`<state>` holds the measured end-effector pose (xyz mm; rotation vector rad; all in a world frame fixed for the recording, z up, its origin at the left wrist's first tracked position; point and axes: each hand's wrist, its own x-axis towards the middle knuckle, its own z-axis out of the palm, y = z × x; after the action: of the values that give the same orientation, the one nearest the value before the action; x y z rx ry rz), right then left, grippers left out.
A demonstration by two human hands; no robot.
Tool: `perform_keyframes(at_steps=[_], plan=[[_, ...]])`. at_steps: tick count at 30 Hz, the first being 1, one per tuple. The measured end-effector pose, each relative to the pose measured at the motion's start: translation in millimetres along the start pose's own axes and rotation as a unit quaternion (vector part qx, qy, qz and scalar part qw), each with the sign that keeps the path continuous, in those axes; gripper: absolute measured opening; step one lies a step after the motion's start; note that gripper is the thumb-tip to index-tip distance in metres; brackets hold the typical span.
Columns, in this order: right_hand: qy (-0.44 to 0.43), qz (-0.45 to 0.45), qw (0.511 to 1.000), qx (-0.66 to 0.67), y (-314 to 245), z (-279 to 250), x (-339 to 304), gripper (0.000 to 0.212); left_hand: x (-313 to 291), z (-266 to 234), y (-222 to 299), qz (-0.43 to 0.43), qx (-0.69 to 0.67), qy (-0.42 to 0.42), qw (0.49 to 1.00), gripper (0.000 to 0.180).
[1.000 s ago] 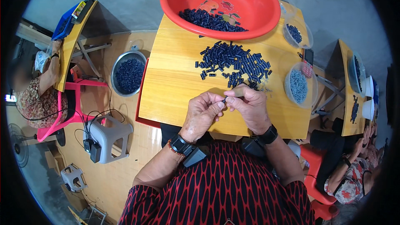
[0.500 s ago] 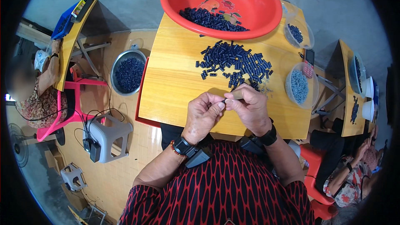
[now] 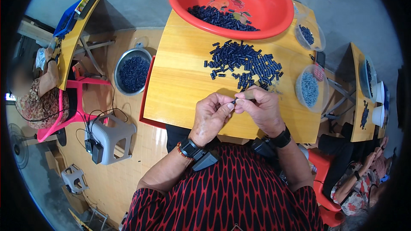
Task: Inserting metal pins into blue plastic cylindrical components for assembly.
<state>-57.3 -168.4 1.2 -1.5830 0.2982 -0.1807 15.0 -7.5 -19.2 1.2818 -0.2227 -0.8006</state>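
Over the near edge of the wooden table (image 3: 180,94), my two hands meet at the fingertips. Pinched in my left hand (image 3: 212,113) is a small dark-blue plastic piece (image 3: 234,101), mostly covered by the fingers. My right hand (image 3: 263,111) closes thumb against forefinger at the same spot; what lies between them is hidden. A brownish cover wraps a finger of that hand. Just beyond my hands spreads a loose pile of short dark-blue plastic pieces (image 3: 244,62). Several tiny pale bits (image 3: 274,90) lie beside the pile.
A big red basin (image 3: 265,4) with more dark pieces stands at the back. On the right are a tub of grey-blue small parts (image 3: 309,89) and a tub of dark parts (image 3: 306,35). A metal bowl (image 3: 133,71) sits left of the table. People work at side tables.
My right hand has shifted slightly right, its wrist turning a little. The dark piece shows slightly more between the fingertips. The whole view has moved slightly.
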Motion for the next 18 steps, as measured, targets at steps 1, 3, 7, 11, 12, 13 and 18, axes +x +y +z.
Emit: perform_keyframes(at_steps=[1,3,7,11,12,13,18], plan=[[-0.001,0.0,1.0,0.0,-2.5,0.2,0.2,0.008,0.3,-0.5,-0.5,-0.001,0.002,-0.001,1.0,0.01],[-0.007,-0.008,1.0,-0.025,-8.0,0.3,0.4,0.011,0.5,-1.0,-0.4,-0.002,0.003,-0.002,1.0,0.011],[-0.019,-0.01,0.999,-0.048,-11.5,-0.2,1.0,0.013,0.8,-2.4,-1.0,-0.005,-0.012,-0.013,1.0,0.012],[-0.004,0.011,0.999,-0.039,-10.7,1.6,1.1,0.011,1.1,-2.1,-0.4,0.0,-0.005,-0.017,1.0,0.012],[0.0,0.016,0.999,-0.044,-10.1,2.0,1.2,0.01,1.1,-2.1,-0.7,-0.001,-0.005,-0.017,1.0,0.012],[0.0,0.017,0.999,-0.044,-10.1,2.5,1.3,0.01,1.1,-2.1,-1.3,-0.001,-0.005,-0.015,1.0,0.012],[0.011,0.007,0.999,-0.029,-8.1,4.3,1.3,0.007,1.8,-3.6,-2.1,-0.006,-0.013,-0.018,1.0,0.011]])
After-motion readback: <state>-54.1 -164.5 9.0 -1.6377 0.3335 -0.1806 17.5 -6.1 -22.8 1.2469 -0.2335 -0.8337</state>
